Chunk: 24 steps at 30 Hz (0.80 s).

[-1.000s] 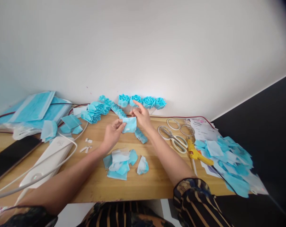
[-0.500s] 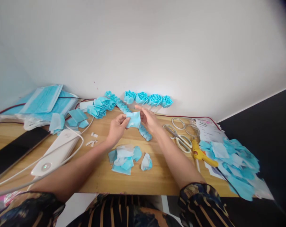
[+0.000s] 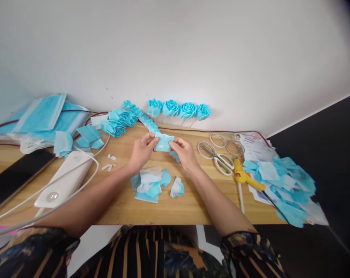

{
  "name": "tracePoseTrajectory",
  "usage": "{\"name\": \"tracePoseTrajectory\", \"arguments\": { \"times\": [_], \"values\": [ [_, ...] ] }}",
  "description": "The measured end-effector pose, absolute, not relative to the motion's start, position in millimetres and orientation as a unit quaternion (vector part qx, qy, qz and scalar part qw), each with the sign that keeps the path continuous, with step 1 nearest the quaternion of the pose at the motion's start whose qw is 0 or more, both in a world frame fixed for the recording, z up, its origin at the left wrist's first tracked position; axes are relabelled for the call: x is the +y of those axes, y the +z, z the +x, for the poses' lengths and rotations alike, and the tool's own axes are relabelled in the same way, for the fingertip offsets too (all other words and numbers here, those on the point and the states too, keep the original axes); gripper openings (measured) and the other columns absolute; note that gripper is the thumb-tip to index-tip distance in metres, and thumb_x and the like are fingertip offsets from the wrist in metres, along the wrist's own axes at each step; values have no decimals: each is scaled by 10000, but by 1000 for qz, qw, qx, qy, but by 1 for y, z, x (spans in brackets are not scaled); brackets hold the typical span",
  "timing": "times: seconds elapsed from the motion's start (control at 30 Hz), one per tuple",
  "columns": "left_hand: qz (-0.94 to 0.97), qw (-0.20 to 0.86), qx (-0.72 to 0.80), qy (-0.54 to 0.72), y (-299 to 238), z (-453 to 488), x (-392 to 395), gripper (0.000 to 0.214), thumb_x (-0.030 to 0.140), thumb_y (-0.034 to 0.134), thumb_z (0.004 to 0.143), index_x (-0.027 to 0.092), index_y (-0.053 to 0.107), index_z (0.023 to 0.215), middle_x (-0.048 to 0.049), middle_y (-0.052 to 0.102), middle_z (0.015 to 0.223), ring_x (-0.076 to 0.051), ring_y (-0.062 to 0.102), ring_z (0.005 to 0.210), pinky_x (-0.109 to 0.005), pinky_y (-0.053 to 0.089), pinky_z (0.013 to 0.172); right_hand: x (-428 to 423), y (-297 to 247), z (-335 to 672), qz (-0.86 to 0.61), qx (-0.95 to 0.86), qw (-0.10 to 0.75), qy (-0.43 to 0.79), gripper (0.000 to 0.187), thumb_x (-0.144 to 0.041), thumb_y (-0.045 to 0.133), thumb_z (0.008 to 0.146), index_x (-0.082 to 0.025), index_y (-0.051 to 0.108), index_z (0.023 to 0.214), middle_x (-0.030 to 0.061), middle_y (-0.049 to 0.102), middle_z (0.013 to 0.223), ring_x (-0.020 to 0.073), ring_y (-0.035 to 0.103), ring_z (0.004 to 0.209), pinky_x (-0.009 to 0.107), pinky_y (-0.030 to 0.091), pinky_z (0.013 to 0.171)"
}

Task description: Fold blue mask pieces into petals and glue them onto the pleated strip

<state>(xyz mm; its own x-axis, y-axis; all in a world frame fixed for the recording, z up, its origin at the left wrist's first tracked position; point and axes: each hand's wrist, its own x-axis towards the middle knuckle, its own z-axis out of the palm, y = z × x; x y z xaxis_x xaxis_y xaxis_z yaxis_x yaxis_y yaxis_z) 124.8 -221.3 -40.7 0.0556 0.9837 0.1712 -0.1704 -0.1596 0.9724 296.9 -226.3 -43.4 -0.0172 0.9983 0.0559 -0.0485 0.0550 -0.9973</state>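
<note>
A small light-blue piece of mask fabric is stretched between my two hands above the table. My left hand pinches its left edge between thumb and fingers. On the right edge, the thumb and fingers of my right hand are closed on it too. Behind the fabric runs a row of crinkled blue petals, partly hidden by my hands. Below my hands lies a small pile of blue and white fabric pieces, with one curled petal piece beside it.
Blue fabric roses lean by the wall, more roses lie left. Scissors, a yellow glue gun and heaped fabric scraps are at right. Masks, a phone and a white corded power strip sit at left.
My right hand's fingers, raised and spread earlier, have closed on the fabric's right edge. The fabric is now held flatter between both hands. The view has tilted slightly.
</note>
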Motion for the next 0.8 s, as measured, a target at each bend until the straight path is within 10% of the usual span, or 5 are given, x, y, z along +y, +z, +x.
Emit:
{"name": "tracePoseTrajectory", "arguments": {
  "times": [0.2, 0.8],
  "values": [
    [558, 468, 399, 557, -37, 119, -222, 383, 483, 593, 947, 179, 626, 716, 0, 573, 686, -150, 541, 703, -258, 450, 694, -231, -44, 297, -478, -518, 518, 485, 287, -458, 748, 774, -225, 620, 663, -43, 577, 627, 115, 508, 616, 257, 416, 634],
    [535, 507, 401, 544, -38, 124, -224, 340, 487, 753, 797, 171, 671, 702, 5, 596, 633, -126, 507, 599, -243, 405, 571, -232, -49, 296, -466, -508, 558, 462, 307, -511, 701, 856, -226, 652, 753, -29, 591, 676, 130, 551, 647, 259, 481, 646]
  ]
}}
